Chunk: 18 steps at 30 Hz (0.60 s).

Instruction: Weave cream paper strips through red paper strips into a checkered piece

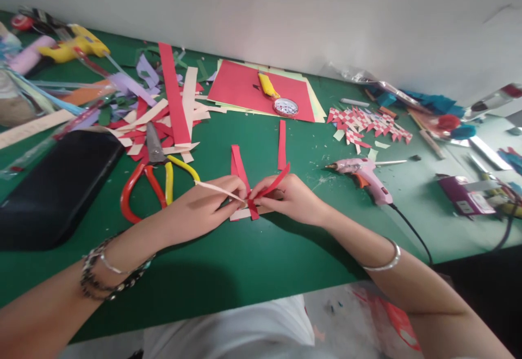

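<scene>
Both of my hands meet over a small weave of red and pale pink paper strips [253, 210] low on the green table. My left hand [216, 198] pinches a pale strip [220, 191] that sticks out to the left over its knuckles. Opposite it, my right hand [291, 198] grips a red strip [279, 180] whose free end points up and right. Fingertips of the two hands nearly touch and partly hide the crossing. Another red strip [282, 144] lies flat just beyond the right hand. Scissors [155, 168] with red and yellow handles rest beside my left hand.
A pink glue gun [362, 174] with a cord lies right, near woven checkered pieces [371, 122]. Red paper sheets [240, 90] carry a yellow cutter [268, 84] and a round tin [286, 107]. Left are a black phone-like slab [61, 190], paper scraps [141, 125] and a yellow glue gun [81, 44].
</scene>
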Each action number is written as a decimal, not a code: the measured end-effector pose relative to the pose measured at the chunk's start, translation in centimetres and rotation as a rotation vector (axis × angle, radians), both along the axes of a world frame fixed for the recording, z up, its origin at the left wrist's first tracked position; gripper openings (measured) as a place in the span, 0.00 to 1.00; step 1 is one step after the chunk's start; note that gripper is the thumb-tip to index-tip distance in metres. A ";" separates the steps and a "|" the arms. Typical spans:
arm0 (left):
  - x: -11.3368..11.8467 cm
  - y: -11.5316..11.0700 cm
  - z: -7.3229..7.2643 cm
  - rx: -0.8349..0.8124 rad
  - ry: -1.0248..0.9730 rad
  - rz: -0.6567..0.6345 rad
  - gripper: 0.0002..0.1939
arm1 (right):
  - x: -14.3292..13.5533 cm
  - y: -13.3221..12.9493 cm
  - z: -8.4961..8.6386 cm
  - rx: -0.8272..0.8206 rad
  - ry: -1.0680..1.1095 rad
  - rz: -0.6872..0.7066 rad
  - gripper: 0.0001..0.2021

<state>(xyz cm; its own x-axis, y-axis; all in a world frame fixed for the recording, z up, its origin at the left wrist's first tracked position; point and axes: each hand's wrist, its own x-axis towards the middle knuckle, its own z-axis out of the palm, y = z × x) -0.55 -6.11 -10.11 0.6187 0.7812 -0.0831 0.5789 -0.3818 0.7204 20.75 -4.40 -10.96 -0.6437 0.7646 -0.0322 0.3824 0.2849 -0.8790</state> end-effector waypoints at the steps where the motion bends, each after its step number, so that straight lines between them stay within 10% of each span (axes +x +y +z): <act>1: 0.0 0.0 -0.1 0.003 -0.008 -0.007 0.12 | -0.1 0.0 -0.1 0.002 -0.006 -0.008 0.07; 8: 0.1 0.2 -0.1 -0.008 -0.101 0.016 0.10 | -0.6 0.0 0.3 0.092 -0.097 -0.023 0.13; 18: -0.2 0.1 -1.0 0.012 -0.084 0.050 0.10 | -0.6 0.6 0.9 -0.191 0.017 0.025 0.08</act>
